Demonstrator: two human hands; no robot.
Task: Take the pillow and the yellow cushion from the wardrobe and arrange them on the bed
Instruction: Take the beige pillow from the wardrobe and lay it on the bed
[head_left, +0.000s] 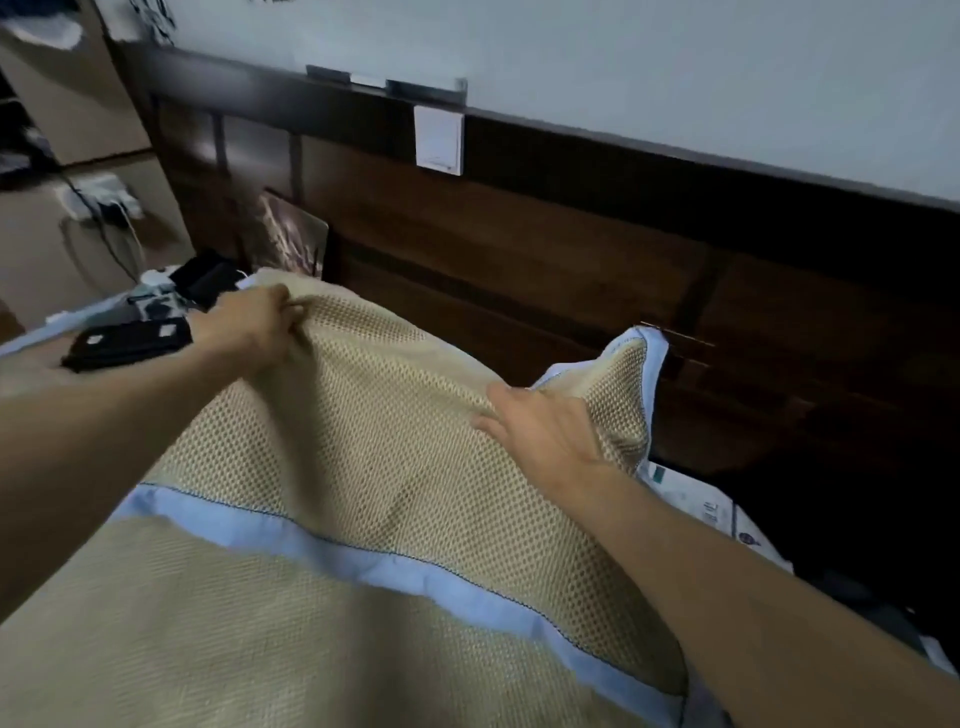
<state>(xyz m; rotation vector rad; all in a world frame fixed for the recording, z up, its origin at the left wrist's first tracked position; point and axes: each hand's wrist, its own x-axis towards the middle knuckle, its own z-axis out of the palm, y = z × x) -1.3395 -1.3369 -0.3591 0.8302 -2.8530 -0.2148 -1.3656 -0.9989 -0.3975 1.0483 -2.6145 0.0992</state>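
Observation:
A large pillow (395, 431) with a tan mesh cover and light-blue trim lies on the bed, its far end close to the dark wooden headboard (545, 244). My left hand (254, 322) pinches the pillow's far left corner, fingers closed on the fabric. My right hand (540, 431) rests flat on the pillow near its far right corner, fingers spread. The bed's tan woven mat (197, 649) shows in the foreground under the pillow. No yellow cushion is in view.
Black devices and a white charger (171, 296) lie at the bed's left head corner beside a leaning picture (293, 236). A white switch plate (439, 137) hangs on the headboard. Printed sheets (696, 499) lie to the pillow's right beside a dark gap. Power strip and cables (104, 200) lie on the floor, left.

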